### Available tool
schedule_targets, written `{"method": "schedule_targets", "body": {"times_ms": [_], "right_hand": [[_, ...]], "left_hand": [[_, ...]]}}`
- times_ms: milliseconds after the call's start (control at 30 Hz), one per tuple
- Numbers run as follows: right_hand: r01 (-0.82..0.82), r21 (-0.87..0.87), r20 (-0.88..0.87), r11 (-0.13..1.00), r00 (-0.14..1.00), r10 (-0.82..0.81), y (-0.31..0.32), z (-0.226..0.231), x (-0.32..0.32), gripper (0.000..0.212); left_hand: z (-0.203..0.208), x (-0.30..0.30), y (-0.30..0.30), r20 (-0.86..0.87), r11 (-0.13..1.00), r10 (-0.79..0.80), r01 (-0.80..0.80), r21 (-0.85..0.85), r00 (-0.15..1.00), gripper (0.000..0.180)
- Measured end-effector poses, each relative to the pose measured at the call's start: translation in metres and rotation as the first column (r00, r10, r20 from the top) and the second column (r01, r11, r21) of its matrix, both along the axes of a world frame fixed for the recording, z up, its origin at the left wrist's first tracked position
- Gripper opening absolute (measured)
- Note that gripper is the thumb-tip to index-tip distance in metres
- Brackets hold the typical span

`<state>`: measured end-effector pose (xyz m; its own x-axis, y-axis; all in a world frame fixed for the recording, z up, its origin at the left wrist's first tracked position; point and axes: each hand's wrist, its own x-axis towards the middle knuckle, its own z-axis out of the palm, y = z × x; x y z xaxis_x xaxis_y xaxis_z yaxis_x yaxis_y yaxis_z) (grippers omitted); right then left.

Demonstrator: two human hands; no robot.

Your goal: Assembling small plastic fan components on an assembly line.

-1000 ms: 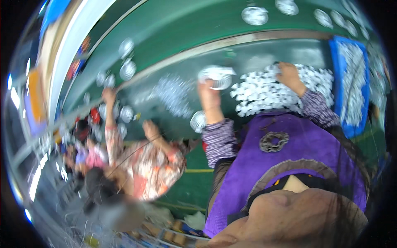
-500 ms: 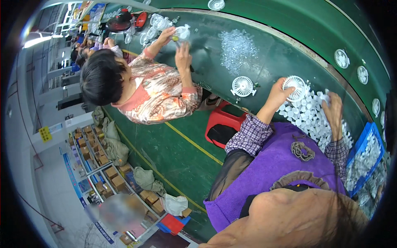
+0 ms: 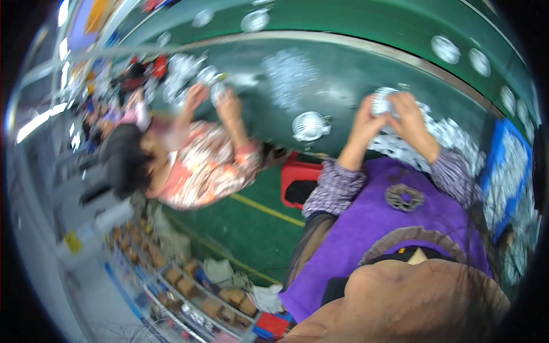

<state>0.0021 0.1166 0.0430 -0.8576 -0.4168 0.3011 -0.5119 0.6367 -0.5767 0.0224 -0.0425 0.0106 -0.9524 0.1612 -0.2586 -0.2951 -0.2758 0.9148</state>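
Held up over the green work surface is a round white fan housing [image 3: 382,103] with a slatted grille. My left hand [image 3: 363,121] grips it from the left side. My right hand [image 3: 410,117] is closed against its right side, the fingers bent over it; any small piece under these fingertips is hidden by blur. Below and to the right of my hands spreads a pile of small white plastic pieces [image 3: 454,136]. Another white fan housing [image 3: 310,126] lies on the surface to the left, touched by neither hand.
Clear small parts [image 3: 290,74] lie heaped farther back. A blue crate [image 3: 496,163] of pale pieces stands at right. Beyond a raised edge, the green belt [image 3: 354,26] carries more housings. At left a co-worker [image 3: 209,163] handles similar parts. A red stool [image 3: 298,182] stands between us.
My right hand has left the white pile and moved left to the fan housing, joining my left hand. The whole view has shifted and blurred. The co-worker's hands have lowered slightly.
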Motion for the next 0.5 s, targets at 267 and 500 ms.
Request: {"method": "schedule_targets", "body": {"times_ms": [267, 500], "right_hand": [[0.192, -0.053, 0.155, 0.980, 0.971, -0.182, 0.010, 0.004, 0.001, 0.046], [0.015, -0.014, 0.484, 1.000, 0.875, -0.006, 0.045, 0.003, -0.014, 0.045]], "left_hand": [[-0.009, -0.001, 0.008, -0.173, 0.923, 0.175, -0.223, -0.314, 0.969, 0.036], [0.005, -0.009, 0.003, -0.229, 0.927, -0.130, 0.036, -0.374, 0.965, 0.037]]}}
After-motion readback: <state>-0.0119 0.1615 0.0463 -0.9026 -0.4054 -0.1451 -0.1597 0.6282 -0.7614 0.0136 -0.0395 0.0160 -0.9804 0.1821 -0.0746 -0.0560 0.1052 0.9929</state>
